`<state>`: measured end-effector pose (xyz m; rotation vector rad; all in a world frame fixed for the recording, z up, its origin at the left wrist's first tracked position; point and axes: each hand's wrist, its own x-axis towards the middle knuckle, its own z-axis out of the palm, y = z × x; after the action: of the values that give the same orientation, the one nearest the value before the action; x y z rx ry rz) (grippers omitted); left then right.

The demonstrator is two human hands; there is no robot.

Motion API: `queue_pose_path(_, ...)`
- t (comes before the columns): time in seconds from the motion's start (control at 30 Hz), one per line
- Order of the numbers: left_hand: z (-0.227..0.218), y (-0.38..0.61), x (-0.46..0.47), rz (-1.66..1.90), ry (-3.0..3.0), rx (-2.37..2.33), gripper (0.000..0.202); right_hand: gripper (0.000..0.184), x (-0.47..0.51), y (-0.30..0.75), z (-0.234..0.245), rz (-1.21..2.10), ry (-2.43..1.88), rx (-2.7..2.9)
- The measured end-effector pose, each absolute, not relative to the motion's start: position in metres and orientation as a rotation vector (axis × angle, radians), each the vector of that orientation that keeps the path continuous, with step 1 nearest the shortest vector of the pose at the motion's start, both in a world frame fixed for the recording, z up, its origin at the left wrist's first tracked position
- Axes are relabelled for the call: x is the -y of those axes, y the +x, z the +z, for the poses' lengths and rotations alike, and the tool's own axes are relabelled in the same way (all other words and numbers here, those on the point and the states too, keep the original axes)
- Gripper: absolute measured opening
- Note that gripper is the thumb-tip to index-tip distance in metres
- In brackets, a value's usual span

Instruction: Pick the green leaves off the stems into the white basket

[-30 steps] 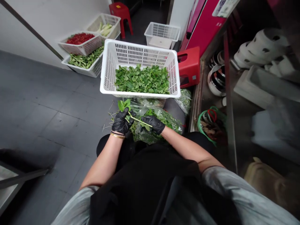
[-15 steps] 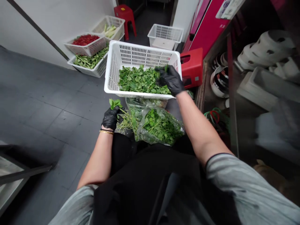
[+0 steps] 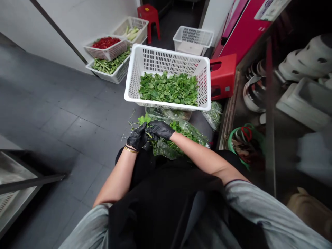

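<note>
Both my hands wear black gloves and meet just in front of my lap. My left hand (image 3: 137, 137) is closed on a leafy green sprig (image 3: 144, 120) that sticks up above it. My right hand (image 3: 160, 129) is curled and pinches the same sprig's stem beside the left fingers. Under the hands lies a clear plastic bag of greens (image 3: 181, 138) on the floor. Beyond it stands a white slotted basket (image 3: 135, 76) holding a layer of picked green leaves (image 3: 169, 88).
Stacked white baskets at the back left hold red chillies (image 3: 105, 42), green beans (image 3: 109, 65) and pale stalks. An empty white basket (image 3: 193, 39) and two red stools (image 3: 223, 76) stand behind. Metal shelving with bowls runs along the right; a steel frame (image 3: 23, 183) sits left.
My right hand, which was over the basket's leaves half a second ago, has come back down to the sprig in my left hand. The view has shifted slightly right.
</note>
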<state>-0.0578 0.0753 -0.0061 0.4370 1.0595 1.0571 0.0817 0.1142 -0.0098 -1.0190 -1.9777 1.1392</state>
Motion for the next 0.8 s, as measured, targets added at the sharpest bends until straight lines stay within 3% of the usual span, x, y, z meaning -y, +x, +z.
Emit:
queue_pose_path(0.1,-0.005,-0.062,-0.073,1.014,0.404,-0.904,0.019,0.029,-0.113,0.102,-0.013,1.603,-1.056,1.621)
queue_pose_path(0.17,-0.001,-0.061,-0.072,1.005,0.432,-0.887,0.018,0.036,-0.11,0.112,-0.014,1.733,-1.105,1.384)
queue_pose_path(0.4,-0.003,-0.031,-0.068,1.012,0.618,-1.082,0.013,0.042,-0.111,0.116,-0.018,1.646,-1.19,1.168)
queue_pose_path(0.57,-0.014,-0.023,-0.067,1.059,0.67,-1.187,0.016,0.03,-0.117,0.123,-0.023,1.434,-1.189,1.415)
queue_pose_path(0.8,-0.001,-0.036,-0.075,1.083,0.67,-1.248,0.019,0.039,-0.109,0.128,-0.021,1.9,-1.134,1.325)
